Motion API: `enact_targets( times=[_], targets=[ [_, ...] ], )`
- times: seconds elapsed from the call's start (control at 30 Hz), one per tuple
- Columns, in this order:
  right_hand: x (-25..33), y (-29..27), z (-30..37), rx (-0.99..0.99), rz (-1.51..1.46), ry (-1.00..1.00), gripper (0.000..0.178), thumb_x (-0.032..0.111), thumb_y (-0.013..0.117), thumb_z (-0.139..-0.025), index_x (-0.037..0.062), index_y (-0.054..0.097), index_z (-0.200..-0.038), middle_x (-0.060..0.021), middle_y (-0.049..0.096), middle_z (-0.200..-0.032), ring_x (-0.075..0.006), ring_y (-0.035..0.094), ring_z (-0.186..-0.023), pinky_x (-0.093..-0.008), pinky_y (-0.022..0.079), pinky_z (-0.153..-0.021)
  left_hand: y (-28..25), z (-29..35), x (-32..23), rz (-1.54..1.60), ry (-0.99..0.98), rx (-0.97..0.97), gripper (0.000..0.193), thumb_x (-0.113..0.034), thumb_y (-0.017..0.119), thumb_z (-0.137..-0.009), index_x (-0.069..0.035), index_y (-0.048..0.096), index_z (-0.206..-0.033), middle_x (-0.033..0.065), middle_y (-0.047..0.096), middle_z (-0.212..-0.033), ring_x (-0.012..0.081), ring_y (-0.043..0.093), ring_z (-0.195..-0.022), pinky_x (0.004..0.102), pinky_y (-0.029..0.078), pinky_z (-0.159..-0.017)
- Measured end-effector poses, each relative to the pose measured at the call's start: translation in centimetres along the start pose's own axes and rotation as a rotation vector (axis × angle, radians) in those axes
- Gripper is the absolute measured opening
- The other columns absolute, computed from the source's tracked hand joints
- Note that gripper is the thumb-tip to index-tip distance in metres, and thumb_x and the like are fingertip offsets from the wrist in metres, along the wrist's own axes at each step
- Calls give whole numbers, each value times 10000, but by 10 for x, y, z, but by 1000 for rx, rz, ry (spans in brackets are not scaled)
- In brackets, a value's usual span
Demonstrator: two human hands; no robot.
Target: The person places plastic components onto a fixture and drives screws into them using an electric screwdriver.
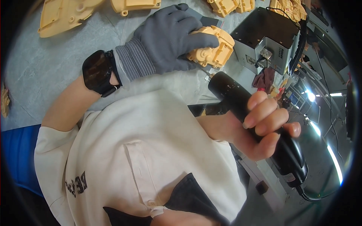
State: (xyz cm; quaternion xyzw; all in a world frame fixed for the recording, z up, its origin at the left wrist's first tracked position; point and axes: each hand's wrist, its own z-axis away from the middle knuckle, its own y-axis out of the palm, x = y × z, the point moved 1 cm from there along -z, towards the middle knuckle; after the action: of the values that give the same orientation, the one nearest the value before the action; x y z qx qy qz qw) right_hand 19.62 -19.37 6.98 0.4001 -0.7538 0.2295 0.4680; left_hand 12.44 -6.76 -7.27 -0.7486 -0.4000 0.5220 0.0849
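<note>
Gloved in grey, the left grip (pixel 166 41) is closed around a small yellow casing (pixel 215 47), one digit laid across its upper face; the far fingers are partly hidden. That casing sits at one o'clock from the middle of the view, over the tabletop (pixel 56 67); whether it rests there or is lifted, I cannot tell. Bare, the right grip (pixel 260 128), between three and four o'clock, is wrapped round a black handheld tool (pixel 230 90). Its thin metal bit (pixel 207 74) points toward eleven o'clock and ends right by the casing's near edge; contact cannot be made out.

The step in hand looks like working that edge with the bit. In my judgement, the next move calls for a firm left hold, fingertips kept clear of the bit, and small, steady guidance of the tool.

Further out, a black box with a silver front (pixel 269 37) stands at three o'clock from the casing, with a dark red cloth (pixel 264 80) near it. Larger yellow parts (pixel 68 15) lie toward ten and eleven o'clock from the view's middle, and a yellow heap (pixel 288 11) lies between one and two.
</note>
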Motion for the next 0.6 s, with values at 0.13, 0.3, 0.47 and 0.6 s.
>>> enact_targets(
  times=[0.13, 0.3, 0.47, 0.6],
  targets=[
    [-2, 2, -1, -8, 45, -4, 415, 101, 578, -821, 121, 354, -1170, -57, 489, -685, -194, 496, -532, -369, 421, -578, -1, -3, -2, -6, 2, -6, 646, -272, 767, -573, -228, 504, -1162, 54, 510, -1031, 267, 502, -965, 410, 385, -941],
    [-5, 13, -1, -47, 15, -49, 457, 72, 611, -796, 115, 347, -1166, -65, 505, -670, -208, 503, -515, -377, 437, -573, 0, -1, 1, 12, -16, 12, 694, -249, 775, -554, -230, 489, -1185, 56, 513, -1031, 271, 502, -973, 410, 389, -935],
    [-6, 17, -3, 47, 141, 29, 296, 106, 515, -801, 114, 454, -1091, -32, 437, -650, -158, 447, -530, -336, 353, -576, -2, -1, -1, 28, -10, -2, 721, -240, 784, -541, -229, 482, -1195, 58, 517, -1037, 270, 503, -973, 407, 389, -936],
    [-6, 21, -3, 30, 163, 17, 299, 87, 508, -795, 108, 448, -1087, -35, 430, -634, -160, 439, -515, -337, 352, -553, -1, 0, 0, 34, -18, 12, 721, -228, 784, -538, -223, 481, -1193, 57, 518, -1038, 267, 503, -973, 410, 385, -946]
  ],
)
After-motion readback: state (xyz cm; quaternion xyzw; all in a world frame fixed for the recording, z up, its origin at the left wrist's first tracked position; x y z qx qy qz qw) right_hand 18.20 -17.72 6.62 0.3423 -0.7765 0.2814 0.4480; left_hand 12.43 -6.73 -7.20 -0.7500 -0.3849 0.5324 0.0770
